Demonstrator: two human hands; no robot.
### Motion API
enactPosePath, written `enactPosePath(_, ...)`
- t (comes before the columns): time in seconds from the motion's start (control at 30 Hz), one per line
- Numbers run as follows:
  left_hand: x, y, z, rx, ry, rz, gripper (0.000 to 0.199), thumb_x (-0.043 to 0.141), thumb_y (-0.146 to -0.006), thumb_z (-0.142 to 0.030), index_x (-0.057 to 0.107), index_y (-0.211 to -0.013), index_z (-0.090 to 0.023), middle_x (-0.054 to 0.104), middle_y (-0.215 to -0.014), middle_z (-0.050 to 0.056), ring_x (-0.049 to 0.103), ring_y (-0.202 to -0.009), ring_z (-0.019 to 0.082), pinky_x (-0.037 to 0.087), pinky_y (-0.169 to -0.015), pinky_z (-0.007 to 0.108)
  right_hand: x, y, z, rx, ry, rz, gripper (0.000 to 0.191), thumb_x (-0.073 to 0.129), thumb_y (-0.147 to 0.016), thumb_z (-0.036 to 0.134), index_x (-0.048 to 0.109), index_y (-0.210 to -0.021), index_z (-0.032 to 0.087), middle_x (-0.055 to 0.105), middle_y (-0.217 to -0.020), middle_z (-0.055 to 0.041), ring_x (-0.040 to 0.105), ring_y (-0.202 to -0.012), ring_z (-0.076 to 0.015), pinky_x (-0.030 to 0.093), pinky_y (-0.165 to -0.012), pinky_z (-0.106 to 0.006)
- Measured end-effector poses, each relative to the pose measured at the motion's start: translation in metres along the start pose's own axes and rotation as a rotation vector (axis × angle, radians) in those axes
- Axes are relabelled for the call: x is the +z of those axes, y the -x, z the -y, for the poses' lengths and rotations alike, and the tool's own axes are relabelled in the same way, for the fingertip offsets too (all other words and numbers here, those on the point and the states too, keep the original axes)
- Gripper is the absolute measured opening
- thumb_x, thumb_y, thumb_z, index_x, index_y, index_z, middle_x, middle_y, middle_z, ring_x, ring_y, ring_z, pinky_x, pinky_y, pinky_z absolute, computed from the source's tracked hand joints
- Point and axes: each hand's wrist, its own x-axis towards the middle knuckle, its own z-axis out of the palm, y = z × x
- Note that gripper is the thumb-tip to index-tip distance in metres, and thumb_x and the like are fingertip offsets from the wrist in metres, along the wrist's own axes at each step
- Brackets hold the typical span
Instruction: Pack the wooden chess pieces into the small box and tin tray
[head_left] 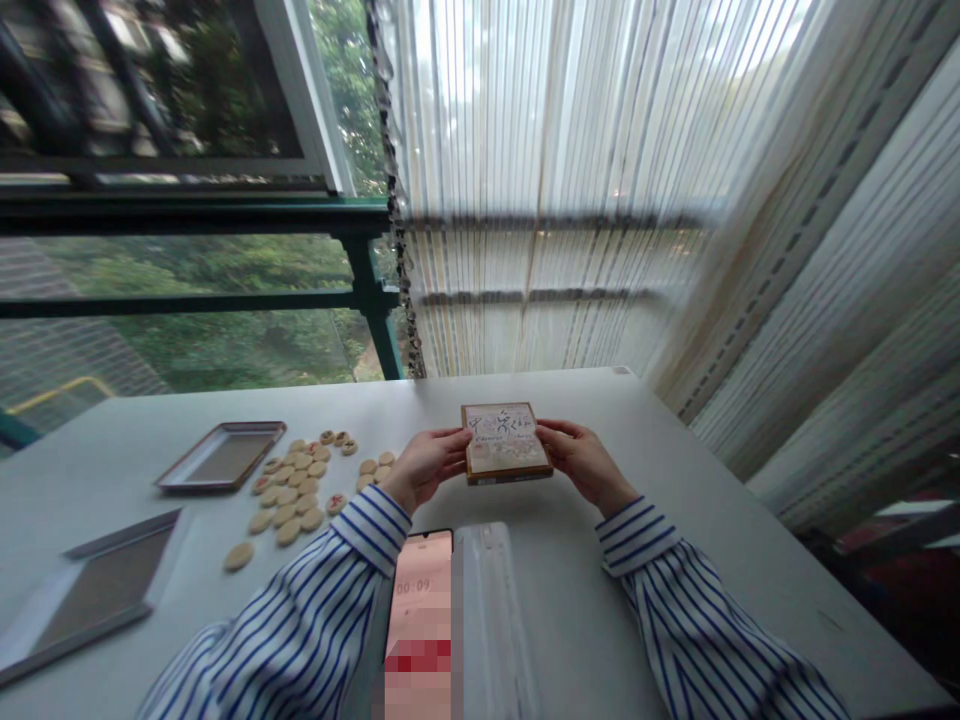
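A printed box held by its two sides, towards the far edge of a white table.
The table (675, 440) carries a large open tray (109, 580) by its left edge, a smaller tray (232, 458) beyond it towards the far left corner, and a long translucent case (499, 600) near the near edge, with a lit phone (421, 590) just beside it; the flat box (506, 445) is right of the middle, top face up. Left hand (427, 465) and right hand (589, 468) pinch its opposite sides, each grip narrow, thumb near the top; whether its underside touches the table, I cannot tell. It looks light and fairly stiff, perhaps smooth, its edges likely to dent if squeezed; mid-side holds suit it. Smallest, round discs (307, 487) spread between smaller tray and left hand.
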Motion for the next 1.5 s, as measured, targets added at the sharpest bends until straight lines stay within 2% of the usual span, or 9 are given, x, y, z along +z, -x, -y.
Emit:
enactPosePath(0.27, 0.023, -0.013, 0.004, 0.0, -0.034, 0.009, 0.018, 0.061, -0.075, -0.013, 0.06, -0.092, -0.006, 0.068, -0.084, 0.014, 0.066, -0.07, 0.016, 0.053, -0.063, 0.024, -0.025, -0.001, 0.014, 0.008, 0.049, -0.041, 0.024, 0.067, -0.067, 0.019, 0.062, -0.09, 0.013, 0.069, -0.079, -0.0074, 0.065, -0.069, -0.015, 0.053, -0.062, -0.026)
enactPosePath(0.47, 0.04, -0.023, 0.009, 0.007, -0.092, -0.003, 0.02, 0.064, -0.073, -0.015, 0.058, -0.091, -0.008, 0.068, -0.081, 0.012, 0.065, -0.065, 0.015, 0.053, -0.061, 0.024, -0.048, -0.009, 0.021, -0.005, 0.228, -0.078, 0.03, 0.068, -0.066, 0.027, 0.064, -0.094, 0.015, 0.069, -0.085, -0.0078, 0.064, -0.068, -0.0139, 0.048, -0.055, -0.022)
enactPosePath(0.77, 0.067, -0.041, 0.015, 0.003, -0.108, 0.02, 0.013, 0.059, -0.076, -0.011, 0.058, -0.087, -0.005, 0.068, -0.08, 0.014, 0.065, -0.067, 0.016, 0.053, -0.063, 0.025, -0.077, -0.022, 0.027, 0.02, 0.217, -0.076, 0.026, 0.067, -0.068, 0.022, 0.064, -0.093, 0.013, 0.068, -0.088, -0.009, 0.063, -0.073, -0.0143, 0.051, -0.061, -0.023)
enactPosePath(1.07, 0.089, -0.069, 0.03, -0.014, -0.124, 0.018, 0.012, 0.058, -0.077, -0.012, 0.056, -0.088, -0.006, 0.067, -0.083, 0.015, 0.066, -0.067, 0.016, 0.054, -0.063, 0.025, -0.103, -0.037, 0.032, 0.08, 0.257, -0.129, 0.018, 0.065, -0.071, 0.016, 0.063, -0.088, 0.012, 0.068, -0.082, -0.0081, 0.062, -0.065, -0.0111, 0.049, -0.057, -0.02)
enactPosePath(1.33, 0.108, -0.087, 0.031, -0.018, -0.178, -0.03, 0.013, 0.061, -0.075, -0.011, 0.055, -0.086, -0.005, 0.067, -0.074, 0.013, 0.065, -0.061, 0.016, 0.053, -0.06, 0.025, -0.121, -0.05, 0.031, 0.103, 0.312, -0.183, 0.019, 0.066, -0.068, 0.014, 0.062, -0.086, 0.012, 0.067, -0.073, -0.0056, 0.059, -0.057, -0.0086, 0.045, -0.05, -0.017)
enactPosePath(1.5, 0.12, -0.099, 0.036, -0.001, -0.218, -0.043, 0.01, 0.062, -0.074, -0.012, 0.058, -0.08, -0.005, 0.067, -0.067, 0.012, 0.065, -0.061, 0.017, 0.054, -0.06, 0.027, -0.127, -0.057, 0.03, 0.094, 0.351, -0.218, 0.017, 0.067, -0.067, 0.014, 0.061, -0.083, 0.011, 0.065, -0.066, -0.0045, 0.059, -0.054, -0.0106, 0.046, -0.049, -0.02)
